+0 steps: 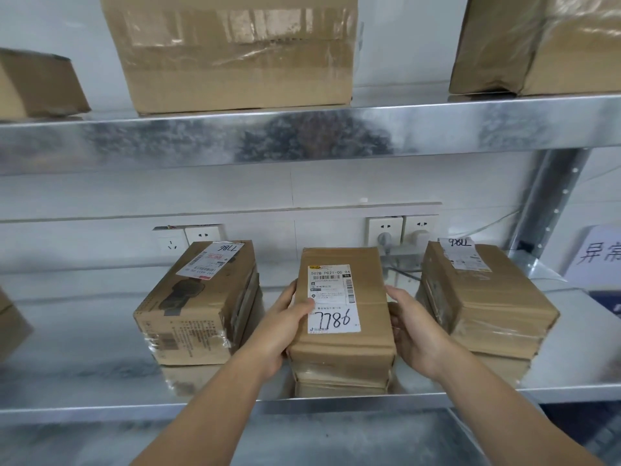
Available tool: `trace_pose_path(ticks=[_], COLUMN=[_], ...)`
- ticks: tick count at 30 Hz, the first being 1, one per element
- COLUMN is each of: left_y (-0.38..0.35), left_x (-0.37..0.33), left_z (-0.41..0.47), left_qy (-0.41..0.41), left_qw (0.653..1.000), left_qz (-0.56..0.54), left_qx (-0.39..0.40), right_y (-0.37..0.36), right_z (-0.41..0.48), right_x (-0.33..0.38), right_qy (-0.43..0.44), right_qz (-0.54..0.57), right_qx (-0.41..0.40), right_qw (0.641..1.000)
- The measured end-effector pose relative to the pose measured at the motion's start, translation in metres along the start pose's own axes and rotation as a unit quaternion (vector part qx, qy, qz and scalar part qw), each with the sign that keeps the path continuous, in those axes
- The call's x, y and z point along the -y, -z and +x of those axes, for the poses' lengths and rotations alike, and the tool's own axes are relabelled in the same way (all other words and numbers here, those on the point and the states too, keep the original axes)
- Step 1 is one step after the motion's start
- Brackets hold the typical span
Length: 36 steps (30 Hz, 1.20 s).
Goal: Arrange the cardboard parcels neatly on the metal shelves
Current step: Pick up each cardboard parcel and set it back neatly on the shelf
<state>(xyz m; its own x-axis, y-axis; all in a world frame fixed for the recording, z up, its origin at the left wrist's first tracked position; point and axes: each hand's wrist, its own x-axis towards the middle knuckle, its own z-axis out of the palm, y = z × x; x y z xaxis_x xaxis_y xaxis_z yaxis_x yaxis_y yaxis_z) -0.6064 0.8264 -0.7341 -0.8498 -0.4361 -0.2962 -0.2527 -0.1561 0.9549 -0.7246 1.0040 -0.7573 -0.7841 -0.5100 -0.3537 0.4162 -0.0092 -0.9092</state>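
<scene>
A narrow cardboard parcel [363,344] with a white label marked 7786 stands on the lower metal shelf [100,375], in the middle. My left hand [285,326] grips its left side, thumb lying on the label. My right hand [411,326] holds its right side with the fingers curled round the edge. A similar parcel [198,307] sits to the left and another [484,307] to the right, both apart from the held one.
The upper shelf [302,136] carries a large taped box [235,52], a small box [37,85] at far left and another box [544,42] at right. Wall sockets [401,230] with plugs sit behind the parcels. A shelf post [551,203] stands at right.
</scene>
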Motion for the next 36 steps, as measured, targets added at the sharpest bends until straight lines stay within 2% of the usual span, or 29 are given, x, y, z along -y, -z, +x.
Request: trace_pose_path(ticks=[3,7,20,27,36], left_y=[-0.001,0.0,0.0,0.001,0.007], left_x=[0.001,0.002,0.013,0.005,-0.016], left_z=[0.005,0.014,0.026,0.017,0.013], left_qy=[0.02,0.049,0.007,0.019,-0.07], left_qw=[0.999,0.998,0.998,0.998,0.997], left_qz=[0.038,0.05,0.063,0.057,-0.029], left_qx=[0.005,-0.004,-0.008,0.008,0.007], right_y=[-0.004,-0.003,-0.003,-0.001,0.002], right_z=[-0.001,0.004,0.025,0.013,-0.008], right_x=[0.004,0.007,0.005,0.011,0.037], right_qy=[-0.014,-0.03,-0.01,-0.019,0.065], right_qz=[-0.012,-0.089,-0.205,-0.188,-0.021], right_qx=[-0.007,-0.014,-0.048,-0.026,0.021], right_qw=[1.0,0.995,0.978,0.982,0.997])
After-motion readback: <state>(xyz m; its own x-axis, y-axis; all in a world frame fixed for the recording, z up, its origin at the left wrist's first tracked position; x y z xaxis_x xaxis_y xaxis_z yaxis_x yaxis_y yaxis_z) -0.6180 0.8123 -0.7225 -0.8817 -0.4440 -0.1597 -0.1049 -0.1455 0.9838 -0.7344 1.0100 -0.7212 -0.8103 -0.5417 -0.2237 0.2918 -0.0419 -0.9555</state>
